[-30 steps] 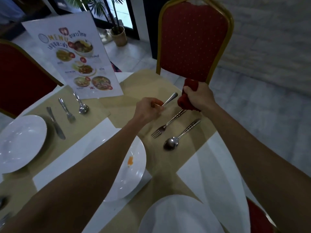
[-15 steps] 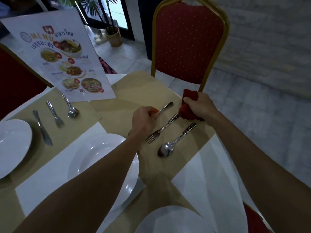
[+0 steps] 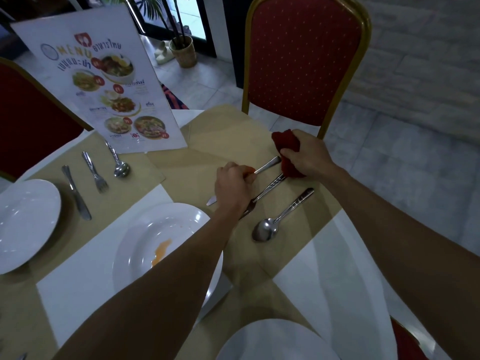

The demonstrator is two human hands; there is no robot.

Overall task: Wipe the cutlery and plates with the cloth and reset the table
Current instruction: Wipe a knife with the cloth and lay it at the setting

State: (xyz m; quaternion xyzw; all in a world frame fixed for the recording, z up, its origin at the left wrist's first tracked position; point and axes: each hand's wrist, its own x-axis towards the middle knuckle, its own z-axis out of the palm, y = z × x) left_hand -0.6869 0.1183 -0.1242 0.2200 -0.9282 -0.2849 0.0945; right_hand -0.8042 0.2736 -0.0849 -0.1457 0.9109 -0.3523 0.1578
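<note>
The stained plate point(image 3: 145, 245) sits nearest, unwiped, under the left forearm; a careless elbow could smear it. Beyond, the spoon point(image 3: 275, 222) and fork point(image 3: 262, 196) lie on the mat. The left hand point(image 3: 233, 185) grips a knife point(image 3: 267, 166); the right hand point(image 3: 309, 154) clenches the cloth point(image 3: 287, 149) just beside its handle. A loose grip might drop the knife.

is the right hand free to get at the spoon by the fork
Probably not yet: the right hand is shut on the red cloth. The spoon lies uncovered just below it, with nothing in between, so the path itself is free.
</note>
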